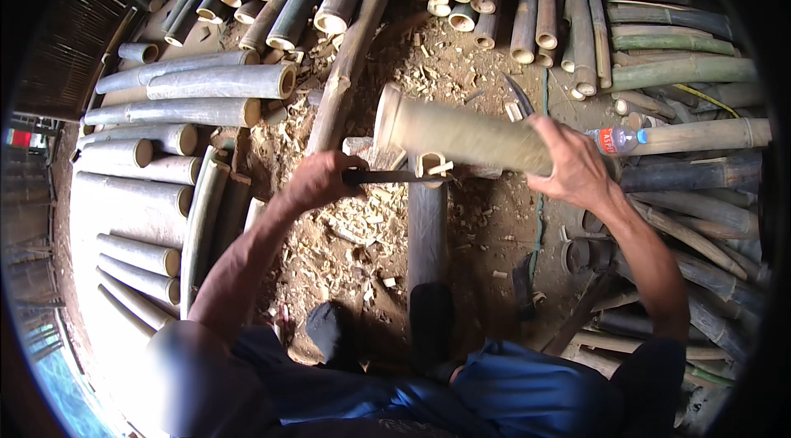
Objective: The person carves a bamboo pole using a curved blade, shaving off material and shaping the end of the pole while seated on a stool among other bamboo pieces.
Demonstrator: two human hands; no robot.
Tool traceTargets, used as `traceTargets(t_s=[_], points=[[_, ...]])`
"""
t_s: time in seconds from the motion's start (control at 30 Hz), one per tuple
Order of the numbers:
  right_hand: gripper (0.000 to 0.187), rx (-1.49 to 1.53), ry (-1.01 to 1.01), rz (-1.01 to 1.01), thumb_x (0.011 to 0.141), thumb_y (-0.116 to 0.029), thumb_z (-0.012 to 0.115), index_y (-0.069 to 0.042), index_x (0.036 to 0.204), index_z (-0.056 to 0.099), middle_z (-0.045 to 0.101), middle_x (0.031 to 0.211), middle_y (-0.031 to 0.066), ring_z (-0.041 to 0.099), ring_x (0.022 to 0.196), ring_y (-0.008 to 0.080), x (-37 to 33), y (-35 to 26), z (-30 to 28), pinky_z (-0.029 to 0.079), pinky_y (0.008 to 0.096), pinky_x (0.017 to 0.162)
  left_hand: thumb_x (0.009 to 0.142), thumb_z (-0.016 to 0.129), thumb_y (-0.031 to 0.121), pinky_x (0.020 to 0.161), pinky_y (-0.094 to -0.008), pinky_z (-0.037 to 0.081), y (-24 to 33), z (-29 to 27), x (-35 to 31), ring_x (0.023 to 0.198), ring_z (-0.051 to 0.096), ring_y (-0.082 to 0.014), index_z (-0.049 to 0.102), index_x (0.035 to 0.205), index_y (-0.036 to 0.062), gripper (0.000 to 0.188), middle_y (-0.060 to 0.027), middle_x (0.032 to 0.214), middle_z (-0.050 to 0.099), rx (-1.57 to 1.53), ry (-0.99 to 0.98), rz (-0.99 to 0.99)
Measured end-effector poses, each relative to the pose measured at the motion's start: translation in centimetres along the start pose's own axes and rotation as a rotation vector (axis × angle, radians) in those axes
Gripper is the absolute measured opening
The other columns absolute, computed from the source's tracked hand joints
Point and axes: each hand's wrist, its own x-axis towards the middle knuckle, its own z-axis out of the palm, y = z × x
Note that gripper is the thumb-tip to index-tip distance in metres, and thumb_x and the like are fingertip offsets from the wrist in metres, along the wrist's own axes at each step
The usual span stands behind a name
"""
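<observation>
My left hand (320, 181) is closed round the handle end of a dark, narrow knife (400, 178), which points to the right. Its far end reaches over the open end of a dark bamboo pole (428, 228) that runs away from my feet. In my right hand (577, 162) is a thick pale bamboo section (470, 135), gripped near its right end. The section is raised, slanting up to the left, and slightly smeared by motion. Behind the knife, a short piece of wood (358, 146) lies partly hidden by the bamboo section.
Pale wood chips (367, 220) cover the ground around the pole. Cut bamboo lengths (206, 82) lie stacked left, ahead and right. A curved dark blade (519, 94) lies beyond my right hand. A plastic bottle (620, 140) rests on the right stack. My dark shoes (334, 331) are near.
</observation>
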Motion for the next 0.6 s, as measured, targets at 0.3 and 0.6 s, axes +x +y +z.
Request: traceTargets(t_s=[0.3, 0.6], points=[[0.068, 0.904, 0.286, 0.354, 0.082, -0.016, 0.077, 0.003, 0.139, 0.046, 0.059, 0.120, 0.0089, 0.058, 0.108, 0.0182, -2.9, -4.7, 0.3, 0.047, 0.0354, 0.097, 0.082, 0.088, 0.038, 0.058, -0.0291, 0.052, -2.0, -1.0, 2.1, 0.063, 0.064, -0.0114, 0.079, 0.106, 0.0053, 0.041, -0.0027, 0.075, 0.072, -0.337, -0.399, -0.184], [0.075, 1.198, 0.139, 0.569, 0.084, -0.014, 0.074, -0.001, 0.149, 0.038, 0.058, 0.120, 0.0072, 0.055, 0.109, 0.0154, -3.6, -6.2, -0.3, 0.047, 0.0318, 0.096, 0.096, 0.063, 0.060, 0.051, -0.0403, 0.049, -1.0, -3.1, 2.1, 0.051, 0.062, -0.0219, 0.077, 0.079, 0.0050, 0.059, -0.0082, 0.056, 0.063, -0.014, 0.054, 0.047]])
